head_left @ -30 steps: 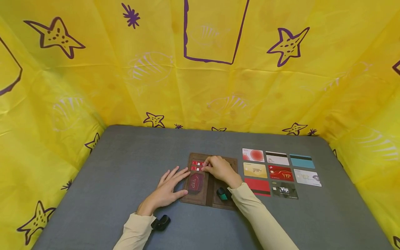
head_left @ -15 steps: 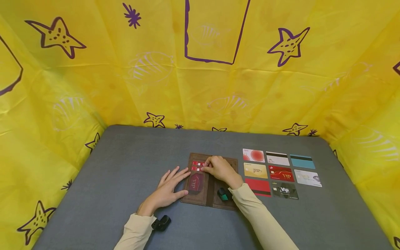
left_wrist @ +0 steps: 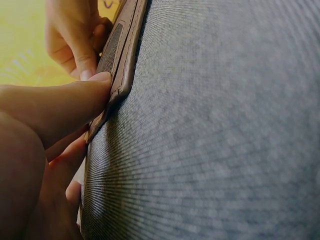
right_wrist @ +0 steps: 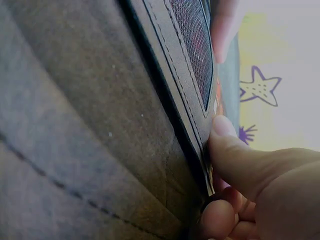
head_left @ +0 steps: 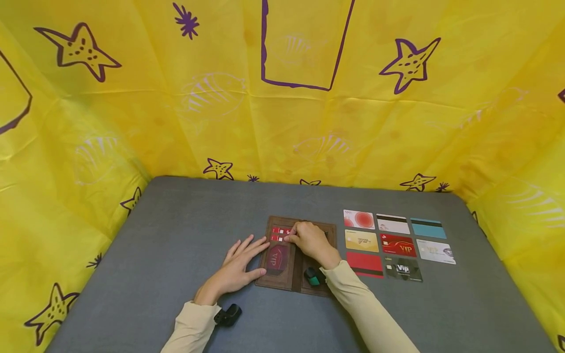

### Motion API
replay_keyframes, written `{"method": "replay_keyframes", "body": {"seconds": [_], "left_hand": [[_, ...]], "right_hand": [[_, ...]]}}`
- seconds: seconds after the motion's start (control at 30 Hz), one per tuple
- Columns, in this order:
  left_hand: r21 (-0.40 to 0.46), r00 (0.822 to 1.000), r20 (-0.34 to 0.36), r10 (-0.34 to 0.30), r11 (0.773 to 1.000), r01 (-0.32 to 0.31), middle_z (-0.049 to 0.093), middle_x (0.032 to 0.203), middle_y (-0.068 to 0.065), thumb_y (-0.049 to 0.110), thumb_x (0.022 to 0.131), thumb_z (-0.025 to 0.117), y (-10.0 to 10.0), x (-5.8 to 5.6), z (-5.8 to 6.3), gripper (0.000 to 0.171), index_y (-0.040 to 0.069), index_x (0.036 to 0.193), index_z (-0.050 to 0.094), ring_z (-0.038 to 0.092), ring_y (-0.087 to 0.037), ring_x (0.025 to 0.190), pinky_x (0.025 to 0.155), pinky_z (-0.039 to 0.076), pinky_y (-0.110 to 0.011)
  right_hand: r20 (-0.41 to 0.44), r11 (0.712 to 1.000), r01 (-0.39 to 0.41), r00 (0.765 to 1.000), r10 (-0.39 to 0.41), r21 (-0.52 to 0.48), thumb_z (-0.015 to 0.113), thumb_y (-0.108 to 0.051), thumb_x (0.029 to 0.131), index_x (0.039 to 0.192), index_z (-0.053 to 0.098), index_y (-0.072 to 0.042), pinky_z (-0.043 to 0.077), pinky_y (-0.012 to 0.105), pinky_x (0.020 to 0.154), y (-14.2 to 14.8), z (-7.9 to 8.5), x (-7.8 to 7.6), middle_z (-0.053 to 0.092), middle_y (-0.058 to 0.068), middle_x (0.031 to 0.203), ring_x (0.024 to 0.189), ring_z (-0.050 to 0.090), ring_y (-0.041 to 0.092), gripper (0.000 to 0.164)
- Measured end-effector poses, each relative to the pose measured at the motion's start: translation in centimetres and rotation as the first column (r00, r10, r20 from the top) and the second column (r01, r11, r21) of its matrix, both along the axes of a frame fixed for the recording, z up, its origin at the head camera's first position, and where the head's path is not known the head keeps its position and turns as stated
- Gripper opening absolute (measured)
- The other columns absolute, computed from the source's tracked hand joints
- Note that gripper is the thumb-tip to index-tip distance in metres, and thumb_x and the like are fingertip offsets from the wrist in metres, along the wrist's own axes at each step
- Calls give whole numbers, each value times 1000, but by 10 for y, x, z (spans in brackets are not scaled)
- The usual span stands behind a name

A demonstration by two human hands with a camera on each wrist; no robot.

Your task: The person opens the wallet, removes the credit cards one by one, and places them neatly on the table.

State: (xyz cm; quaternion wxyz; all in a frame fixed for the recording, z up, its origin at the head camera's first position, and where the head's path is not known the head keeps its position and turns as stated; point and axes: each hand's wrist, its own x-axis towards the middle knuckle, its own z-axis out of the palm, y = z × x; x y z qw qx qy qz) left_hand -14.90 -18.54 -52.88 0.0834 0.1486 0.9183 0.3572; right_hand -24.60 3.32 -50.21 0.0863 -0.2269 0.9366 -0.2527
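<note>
A brown wallet [head_left: 295,277] lies open on the grey table. In its left half, red cards [head_left: 277,239] show in the upper slots, above a window with a dark red VIP card [head_left: 276,258]. My right hand [head_left: 311,240] bends over the middle of the wallet and pinches the inner edge of the left panel beside the red cards. The right wrist view shows its thumb [right_wrist: 225,127] on the panel's face and curled fingers at the edge. My left hand [head_left: 234,272] lies with spread fingers, its fingertips and thumb at the wallet's left border.
Several cards lie in rows to the right of the wallet, among them a gold card [head_left: 361,240], a red VIP card [head_left: 398,244], a black VIP card [head_left: 403,269] and a blue card [head_left: 428,228]. A yellow patterned cloth [head_left: 282,122] surrounds the table [head_left: 198,211].
My right wrist has shifted very slightly while its fingers stay at the same place on the wallet. The left hand, wallet and loose cards have not visibly moved.
</note>
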Motion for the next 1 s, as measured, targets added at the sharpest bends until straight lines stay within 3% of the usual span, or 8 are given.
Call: {"method": "replay_keyframes", "body": {"seconds": [0.53, 0.8, 1.0], "left_hand": [[8, 1000, -2, -16, 1000, 16, 35, 161, -5, 23, 92, 69, 2, 0, 1, 64, 13, 151, 44, 14, -36, 154, 121, 2, -60], [5, 1000, -26, -2, 1000, 3, 36, 161, -5, 23, 91, 70, 0, 1, 0, 64, 14, 150, 45, 16, -37, 154, 120, 3, -60], [9, 1000, -30, 1, 1000, -1, 36, 161, -5, 22, 91, 71, 0, 1, 0, 65, 14, 150, 45, 17, -37, 153, 120, 3, -60]], "right_hand": [[-7, 999, 13, 1000, -14, -43, 70, -26, 93, 82, 71, -11, 44, 28, 59, 5, -5, -11, 66, 0, 76, 63, 51, 12, 19], [52, 991, 0, 999, 7, -133, 80, -30, 83, 89, 74, -7, 40, 22, 57, 7, -8, -13, 57, -1, 67, 60, 48, 10, 25], [47, 993, -7, 999, 13, -119, 80, -28, 83, 93, 74, -6, 39, 22, 56, 6, -7, -12, 55, -1, 68, 60, 47, 10, 25]]}}
